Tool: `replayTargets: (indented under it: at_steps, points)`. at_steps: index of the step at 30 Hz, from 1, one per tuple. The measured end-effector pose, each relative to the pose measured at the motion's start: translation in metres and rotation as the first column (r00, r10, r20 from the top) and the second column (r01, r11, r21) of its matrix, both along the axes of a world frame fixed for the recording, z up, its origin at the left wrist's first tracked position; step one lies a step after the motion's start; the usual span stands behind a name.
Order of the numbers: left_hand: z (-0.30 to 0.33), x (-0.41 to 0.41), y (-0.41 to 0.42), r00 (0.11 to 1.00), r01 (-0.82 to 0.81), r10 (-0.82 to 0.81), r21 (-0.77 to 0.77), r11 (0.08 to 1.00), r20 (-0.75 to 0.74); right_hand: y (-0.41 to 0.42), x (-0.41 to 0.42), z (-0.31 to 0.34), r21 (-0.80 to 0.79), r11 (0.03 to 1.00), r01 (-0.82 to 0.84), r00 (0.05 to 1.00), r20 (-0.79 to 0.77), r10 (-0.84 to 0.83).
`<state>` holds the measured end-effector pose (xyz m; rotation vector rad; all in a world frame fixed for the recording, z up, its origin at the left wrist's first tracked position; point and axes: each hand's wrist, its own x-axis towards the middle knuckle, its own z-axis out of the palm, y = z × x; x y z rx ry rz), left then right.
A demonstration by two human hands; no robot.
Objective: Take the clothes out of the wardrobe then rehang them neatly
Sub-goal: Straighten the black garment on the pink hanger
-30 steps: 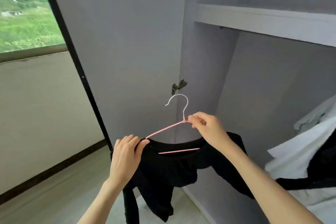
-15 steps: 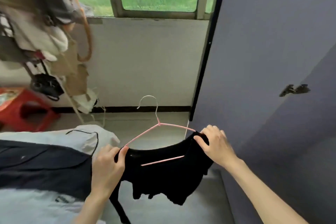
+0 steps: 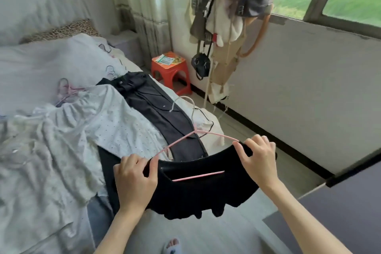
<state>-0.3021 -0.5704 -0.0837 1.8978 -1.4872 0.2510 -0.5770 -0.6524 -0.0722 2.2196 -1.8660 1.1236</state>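
Left hand [image 3: 135,181] and right hand [image 3: 258,158], well apart, pinched the black top [image 3: 198,196] on its pink hanger [image 3: 198,175] between them, at six o'clock.

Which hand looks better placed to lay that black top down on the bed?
Probably the left hand: it grips the black top on the pink wire hanger at the end beside the bed, while the right hand holds the end toward the window wall.

No readable text, label, brand or number anywhere. Only a printed packet [image 3: 165,59] on the red stool [image 3: 171,72], its lettering too small and blurred to make out.
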Motion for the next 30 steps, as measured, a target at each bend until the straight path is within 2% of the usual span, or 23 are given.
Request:
replayTargets:
  at_steps: [5, 9, 15, 19, 22, 26, 30]
  points:
    - [0.037, 0.04, -0.003, 0.984, -0.176, 0.174, -0.046, 0.983, -0.034, -0.05, 0.061, 0.031, -0.092, 0.988, -0.125, 0.992, 0.024, 0.127]
    - [0.063, 0.079, -0.019, 0.976, -0.208, 0.198, -0.127, 0.97, -0.086, -0.092, 0.108, 0.056, -0.162, 0.962, -0.221, 0.973, 0.036, 0.23]
    - [0.111, 0.13, -0.085, 0.952, -0.305, 0.294, -0.25, 0.919, -0.083, -0.17, 0.172, 0.11, -0.311, 0.914, -0.258, 0.958, 0.042, 0.285]
    - [0.122, 0.167, -0.14, 0.958, -0.284, 0.279, -0.296, 0.912, -0.059, -0.222, 0.209, 0.122, -0.323, 0.912, -0.254, 0.953, 0.076, 0.292]
    - [0.131, 0.199, -0.177, 0.966, -0.246, 0.258, -0.315, 0.917, -0.004, -0.257, 0.234, 0.13, -0.265, 0.926, -0.269, 0.949, 0.09, 0.302]
    - [0.132, 0.24, -0.224, 0.979, -0.186, 0.204, -0.31, 0.933, 0.029, -0.307, 0.269, 0.137, -0.203, 0.919, -0.338, 0.933, 0.058, 0.355]
    - [0.13, 0.283, -0.272, 0.975, -0.198, 0.219, -0.281, 0.939, 0.045, -0.365, 0.308, 0.136, -0.149, 0.897, -0.417, 0.905, 0.029, 0.425]
